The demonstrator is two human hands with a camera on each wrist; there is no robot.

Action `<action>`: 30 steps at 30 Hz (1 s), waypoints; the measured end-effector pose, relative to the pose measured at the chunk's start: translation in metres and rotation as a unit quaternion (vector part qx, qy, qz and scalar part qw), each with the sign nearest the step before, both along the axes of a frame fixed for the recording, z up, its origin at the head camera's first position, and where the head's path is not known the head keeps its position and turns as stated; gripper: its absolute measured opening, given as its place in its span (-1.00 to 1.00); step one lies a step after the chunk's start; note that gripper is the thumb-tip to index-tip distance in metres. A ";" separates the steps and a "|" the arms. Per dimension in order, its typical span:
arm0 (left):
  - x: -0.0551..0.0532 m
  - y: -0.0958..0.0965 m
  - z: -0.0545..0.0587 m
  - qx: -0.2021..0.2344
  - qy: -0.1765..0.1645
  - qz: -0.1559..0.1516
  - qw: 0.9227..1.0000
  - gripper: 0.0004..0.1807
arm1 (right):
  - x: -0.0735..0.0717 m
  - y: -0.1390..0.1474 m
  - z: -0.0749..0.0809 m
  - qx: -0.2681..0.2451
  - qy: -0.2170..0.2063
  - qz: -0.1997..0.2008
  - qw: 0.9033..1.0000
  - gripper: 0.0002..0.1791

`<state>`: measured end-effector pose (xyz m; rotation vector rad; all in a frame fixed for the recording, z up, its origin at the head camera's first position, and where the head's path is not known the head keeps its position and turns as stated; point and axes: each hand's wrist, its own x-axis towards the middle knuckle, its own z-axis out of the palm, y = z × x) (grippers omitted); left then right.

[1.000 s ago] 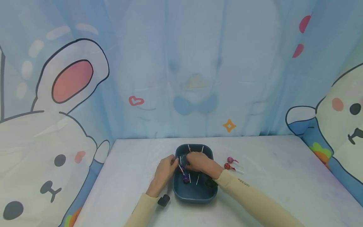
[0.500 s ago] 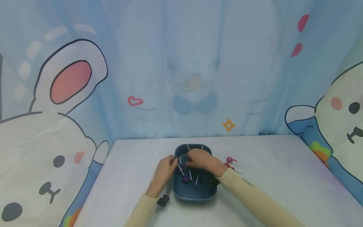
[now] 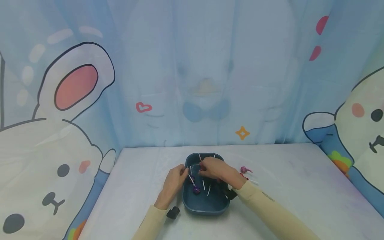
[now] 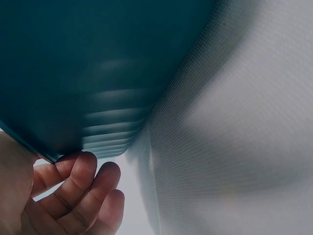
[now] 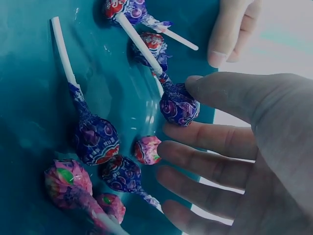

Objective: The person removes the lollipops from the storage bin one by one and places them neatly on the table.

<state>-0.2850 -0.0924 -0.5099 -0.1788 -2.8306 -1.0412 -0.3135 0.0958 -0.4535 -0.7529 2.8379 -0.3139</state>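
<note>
A dark teal container [image 3: 206, 208] holds several wrapped lollipops. My left hand [image 3: 174, 181] grips its left rim; in the left wrist view the fingers [image 4: 84, 169] curl against the outside of the wall. Inside, my right hand [image 3: 219, 169] pinches a purple-wrapped lollipop [image 5: 178, 108] by its candy end between thumb and index finger, the other fingers spread. Its white stick [image 3: 203, 185] points back toward my body. Another purple lollipop [image 5: 95, 139] and a pink one [image 5: 68, 183] lie below. Beside the left hand, a purple lollipop [image 3: 196, 190] leans with its stick toward the rim.
On the white table [image 3: 288, 200], right of the container, lie a pink lollipop [image 3: 244, 169] and a red one [image 3: 244, 176] partly behind my right forearm. A small black device [image 3: 173, 212] sits at my left wrist. A cartoon-printed curtain [image 3: 204, 66] hangs behind the table.
My right hand has shifted slightly right and away from me inside the container, and the stick of the pinched lollipop has moved along with it. The left hand has stayed at the rim.
</note>
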 end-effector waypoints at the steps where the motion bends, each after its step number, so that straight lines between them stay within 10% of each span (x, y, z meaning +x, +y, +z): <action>1: 0.000 0.000 0.000 0.000 0.001 -0.001 1.000 -0.74 | 0.001 0.002 0.000 0.001 0.003 -0.003 1.000 -0.70; 30: 0.000 0.001 -0.002 0.011 0.008 0.000 1.000 -0.75 | 0.021 0.038 0.008 -0.091 -0.024 -0.040 0.995 -0.75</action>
